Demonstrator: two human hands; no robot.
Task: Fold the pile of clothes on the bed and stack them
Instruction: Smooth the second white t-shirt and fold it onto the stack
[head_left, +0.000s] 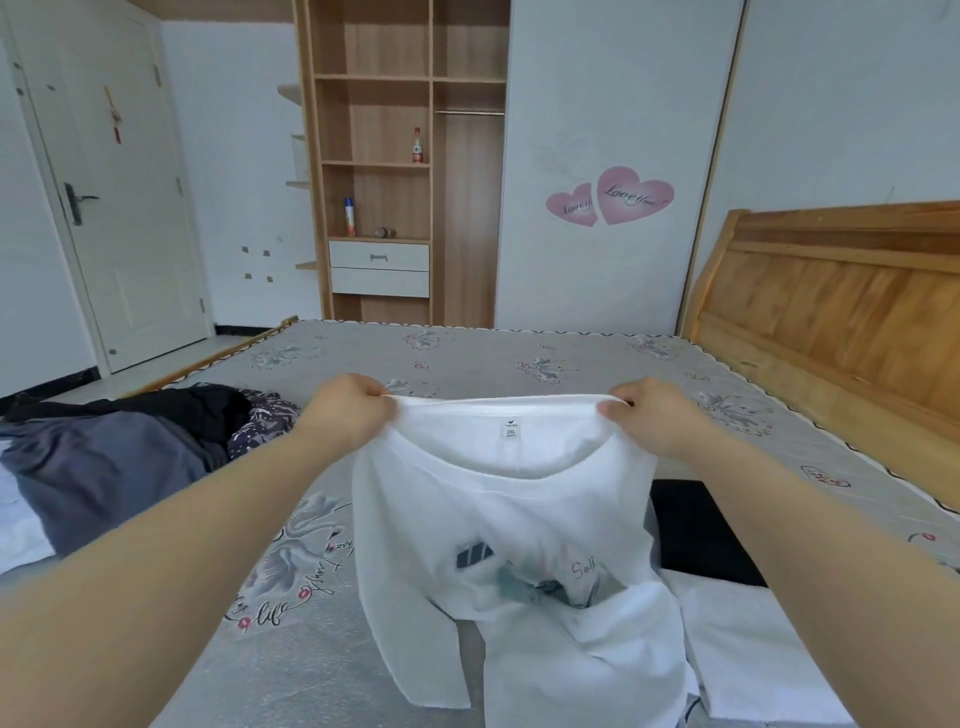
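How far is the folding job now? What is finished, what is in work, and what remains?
Done, apparently: a black folded piece and a white one lie flat at the right. In hand: the left hand and right hand hold up a white T-shirt by its shoulders, still unfolded. Left: the dark pile at the left.

A home bedroom: bed (519, 358) with wooden headboard (841, 291), open wardrobe (400, 156), white door (109, 208), heart stickers (613, 200).
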